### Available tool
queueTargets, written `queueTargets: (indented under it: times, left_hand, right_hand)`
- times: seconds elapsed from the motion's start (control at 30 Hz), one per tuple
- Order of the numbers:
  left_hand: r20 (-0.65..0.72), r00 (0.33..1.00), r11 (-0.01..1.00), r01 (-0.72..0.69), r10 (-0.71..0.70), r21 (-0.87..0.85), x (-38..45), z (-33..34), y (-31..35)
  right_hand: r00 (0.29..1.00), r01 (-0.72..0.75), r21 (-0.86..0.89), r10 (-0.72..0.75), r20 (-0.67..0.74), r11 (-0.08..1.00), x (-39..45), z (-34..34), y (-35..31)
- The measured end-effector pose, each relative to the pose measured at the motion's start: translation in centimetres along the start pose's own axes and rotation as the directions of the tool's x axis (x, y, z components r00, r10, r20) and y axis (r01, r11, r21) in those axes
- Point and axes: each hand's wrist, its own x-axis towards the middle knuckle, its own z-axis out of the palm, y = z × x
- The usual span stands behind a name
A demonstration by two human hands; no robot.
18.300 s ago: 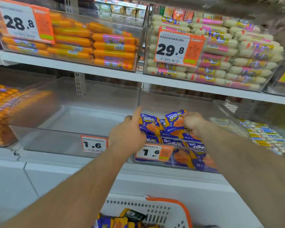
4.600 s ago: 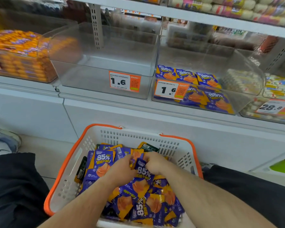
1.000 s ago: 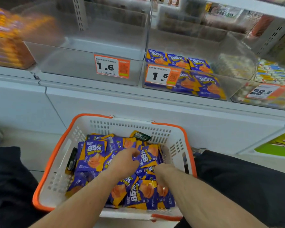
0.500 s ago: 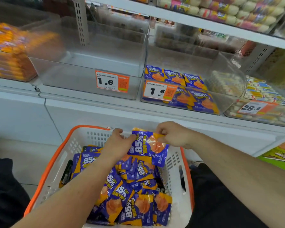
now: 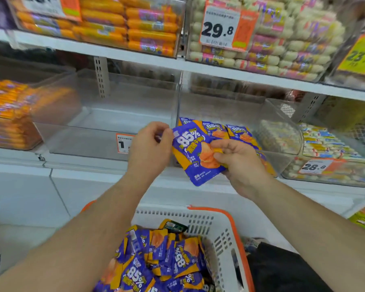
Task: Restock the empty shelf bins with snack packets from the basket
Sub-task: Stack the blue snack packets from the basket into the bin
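I hold a purple and orange snack packet point(image 5: 195, 157) marked 85% in front of the shelf. My left hand point(image 5: 150, 148) pinches its upper left corner and my right hand point(image 5: 238, 163) grips its right side. Behind it, the right clear bin point(image 5: 282, 123) holds several of the same packets point(image 5: 236, 131). The left clear bin point(image 5: 105, 131) has nothing in it. Below, the white basket with an orange rim point(image 5: 221, 230) is full of the same packets point(image 5: 158, 258).
Price tags on the bin fronts are partly hidden by my hands. A bin of orange sausages point(image 5: 9, 114) stands at the left, white sausage packs point(image 5: 329, 144) at the right. The upper shelf point(image 5: 135, 55) carries more sausage bins. Dark clothing point(image 5: 282, 268) lies right of the basket.
Both hands have lifted the packet from above the basket up to the front of the bins. The view has tilted upward, so the upper shelf shows.
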Motion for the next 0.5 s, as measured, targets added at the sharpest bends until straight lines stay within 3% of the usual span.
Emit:
queueTargets:
  times: [0.1, 0.13, 0.2, 0.27, 0.33, 0.5]
  left_hand:
    - [-0.046, 0.973, 0.952, -0.212, 0.228, 0.222, 2.8, 0.9, 0.5]
    - [0.014, 0.971, 0.914, -0.230, 0.239, 0.333, 3.7, 1.4, 0.3]
    - [0.158, 0.979, 0.804, -0.196, 0.128, 0.562, 4.8, 2.4, -0.1]
    - [0.238, 0.966, 0.590, -0.248, 0.096, 0.769, 4.7, 3.4, -1.0]
    - [0.247, 0.955, 0.444, -0.296, 0.167, 0.845, 4.0, 3.7, -1.3]
    - [0.238, 0.941, 0.398, -0.319, 0.240, 0.860, 3.9, 3.7, -1.6]
  right_hand:
    - [0.985, 0.034, 0.013, -0.031, -0.172, 0.999, 2.5, -0.6, -2.7]
    - [0.974, 0.035, 0.039, -0.025, -0.225, 0.999, 3.6, -0.7, -3.3]
    - [0.956, 0.012, 0.073, 0.010, -0.293, 0.997, 6.4, -0.9, -3.9]
    - [0.950, -0.055, 0.027, 0.061, -0.306, 0.998, 9.3, -0.9, -4.0]
    - [0.962, -0.113, -0.089, 0.086, -0.259, 0.990, 11.3, -0.5, -3.8]
    - [0.977, -0.171, -0.225, 0.136, -0.165, 0.959, 15.2, 1.7, -3.2]
